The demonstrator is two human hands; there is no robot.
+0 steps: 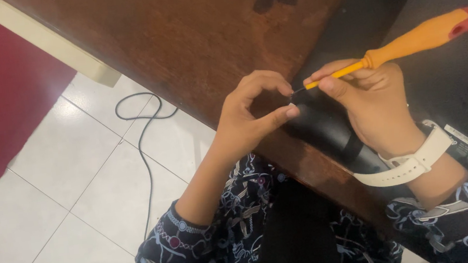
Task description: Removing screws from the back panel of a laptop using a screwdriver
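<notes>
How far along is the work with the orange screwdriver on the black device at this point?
Done: nothing shows as removed or opened. In hand: the right hand holds the orange-handled screwdriver, its tip at the left hand's pinched fingertips, above the black plastic device on the worn brown wooden table. Left: cannot tell; any screw is too small to see.

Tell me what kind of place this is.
Probably a home room, at a worn wooden table: white tiled floor with a loose black cable, and a right hand holding an orange screwdriver.
</notes>
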